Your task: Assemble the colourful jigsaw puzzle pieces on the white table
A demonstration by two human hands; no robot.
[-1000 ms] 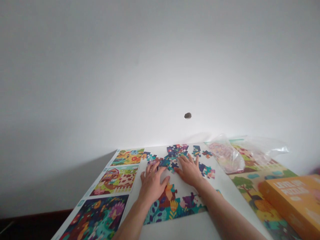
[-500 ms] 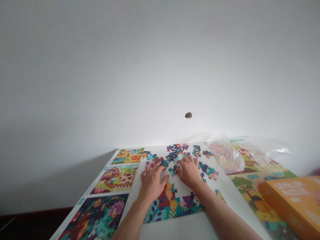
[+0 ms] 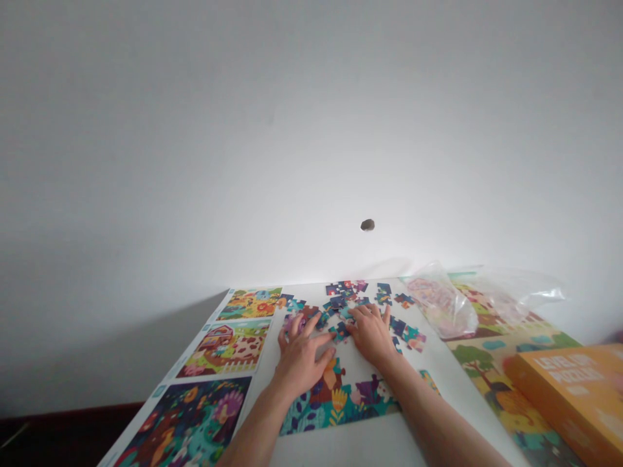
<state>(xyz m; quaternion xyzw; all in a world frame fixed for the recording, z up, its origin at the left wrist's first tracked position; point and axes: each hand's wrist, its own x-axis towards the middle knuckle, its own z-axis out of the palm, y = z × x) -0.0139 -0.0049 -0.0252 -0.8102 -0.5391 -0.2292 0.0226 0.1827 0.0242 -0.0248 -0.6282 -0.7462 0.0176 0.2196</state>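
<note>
At 12 o'clock on the white surface (image 3: pixel 341 444), loose jigsaw pieces (image 3: pixel 343 301) lie scattered around both hands. The left hand (image 3: pixel 302 360) has its grip wide open, fingers spread with the fingertips (image 3: pixel 295 332) on the pieces. Just beside it, the right hand (image 3: pixel 372 335) lies equally open, fingers pressed down among the pieces, and neither hand visibly pinches one. At 6 o'clock, just below the hands, sits a joined jigsaw section (image 3: pixel 335 405). Three printed picture sheets (image 3: pixel 226 347) run along 9 o'clock. At 2 o'clock, a clear plastic bag (image 3: pixel 440 301) rests on a printed puzzle picture (image 3: pixel 501 350), with an orange box (image 3: pixel 569 395) at 4 o'clock
</note>
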